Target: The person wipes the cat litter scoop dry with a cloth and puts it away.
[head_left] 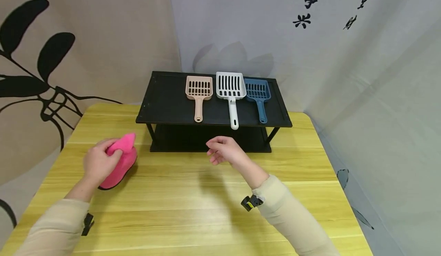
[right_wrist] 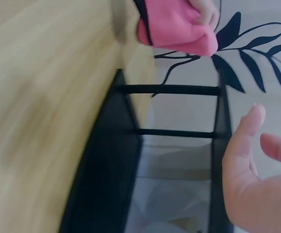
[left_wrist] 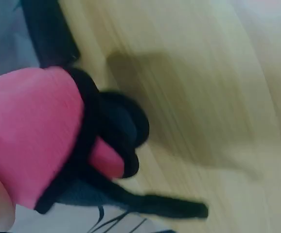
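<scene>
My left hand [head_left: 101, 160] pinches the top of a soft pink fabric item [head_left: 118, 169] with black edging, at the left of the table. In the left wrist view its pink panel [left_wrist: 33, 131] ends in a black-bound opening with a dark lining and a strap-like end; what kind of thing it is, I cannot tell. My right hand [head_left: 224, 150] is in front of the black rack, holding nothing, its fingers loosely bent. Three slotted litter scoops lie on the rack's top: a beige one [head_left: 198, 91], a white one [head_left: 231, 87] and a blue one [head_left: 257, 91].
The black two-level rack [head_left: 165, 95] stands at the back of the wooden table [head_left: 193, 217], its lower shelf [head_left: 182, 138] beneath the scoops. Behind hangs a pale cloth backdrop [head_left: 120, 37] with black leaf and character prints. The white scoop's handle overhangs the rack's front edge.
</scene>
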Tool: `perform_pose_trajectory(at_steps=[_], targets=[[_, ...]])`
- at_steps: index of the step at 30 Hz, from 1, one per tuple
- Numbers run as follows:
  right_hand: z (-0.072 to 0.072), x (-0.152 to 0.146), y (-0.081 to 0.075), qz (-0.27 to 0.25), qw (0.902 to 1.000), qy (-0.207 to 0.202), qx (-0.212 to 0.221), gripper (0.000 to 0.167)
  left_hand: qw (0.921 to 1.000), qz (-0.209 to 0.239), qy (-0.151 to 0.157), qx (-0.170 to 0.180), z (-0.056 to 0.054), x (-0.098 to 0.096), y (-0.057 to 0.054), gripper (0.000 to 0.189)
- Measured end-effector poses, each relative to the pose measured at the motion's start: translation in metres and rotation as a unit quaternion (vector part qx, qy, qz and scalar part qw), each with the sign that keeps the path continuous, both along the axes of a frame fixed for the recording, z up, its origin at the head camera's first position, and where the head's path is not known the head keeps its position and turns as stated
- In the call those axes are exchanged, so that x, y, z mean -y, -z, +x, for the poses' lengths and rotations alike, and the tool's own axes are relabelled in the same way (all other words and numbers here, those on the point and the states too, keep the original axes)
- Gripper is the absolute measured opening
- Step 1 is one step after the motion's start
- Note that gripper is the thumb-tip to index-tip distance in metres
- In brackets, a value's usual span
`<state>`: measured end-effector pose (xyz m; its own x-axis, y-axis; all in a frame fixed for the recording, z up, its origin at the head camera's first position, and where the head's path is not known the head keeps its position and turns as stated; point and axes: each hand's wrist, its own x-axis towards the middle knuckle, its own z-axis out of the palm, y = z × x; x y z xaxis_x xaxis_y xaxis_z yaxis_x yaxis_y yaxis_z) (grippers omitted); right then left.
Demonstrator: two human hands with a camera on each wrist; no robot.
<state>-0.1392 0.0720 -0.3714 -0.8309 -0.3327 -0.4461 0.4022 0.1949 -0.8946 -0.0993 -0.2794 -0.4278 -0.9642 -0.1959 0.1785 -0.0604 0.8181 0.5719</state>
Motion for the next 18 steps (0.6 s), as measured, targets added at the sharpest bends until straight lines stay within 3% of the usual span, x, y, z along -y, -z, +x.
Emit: perform_pose_trajectory(at_steps=[4, 7, 9, 13, 18], targets=[[0.004, -0.010, 0.014, 0.013, 0.9998, 0.012, 0.005, 0.025, 0.9918, -0.090, 0.087, 0.026, -0.001, -0.003, 0.016, 0.043], [0.007, -0.017, 0.020, 0.020, 0.9996, 0.019, 0.008, 0.025, 0.9727, -0.126, 0.177, 0.082, 0.001, -0.013, 0.037, 0.058], [0.008, -0.020, 0.024, 0.020, 0.9995, 0.021, 0.010, 0.025, 0.9599, -0.133, 0.213, 0.125, 0.003, -0.020, 0.051, 0.068], [0.009, -0.029, 0.030, 0.017, 0.9994, 0.025, 0.018, 0.023, 0.9483, -0.135, 0.228, 0.174, 0.006, -0.028, 0.068, 0.077], [0.010, -0.040, 0.039, 0.023, 0.9989, 0.036, 0.021, 0.022, 0.9430, -0.145, 0.228, 0.195, 0.006, -0.031, 0.073, 0.081]])
